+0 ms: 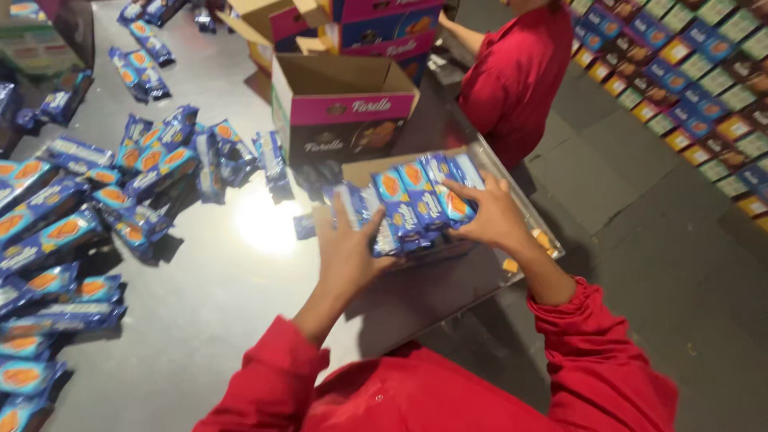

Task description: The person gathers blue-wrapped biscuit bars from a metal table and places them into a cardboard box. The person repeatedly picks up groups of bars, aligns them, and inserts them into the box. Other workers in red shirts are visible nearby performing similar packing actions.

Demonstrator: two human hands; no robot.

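I saw my left hand (346,250) and right hand (490,214) clamped around a row of blue biscuit packets (418,200) at frame centre, its long axis running left-right between them.

A single view comes from a camera worn on the person's head, tilted steeply down and forward over the red sleeves, so the grey bench (232,288) fills the left and middle of the frame. It sits close (the left hand (346,254) and right hand (490,214) land near the centre), and the horizon leans, with the floor (656,240) running off to the right. The far edge reaches a co-worker's red top (516,76) and stacked boxes.
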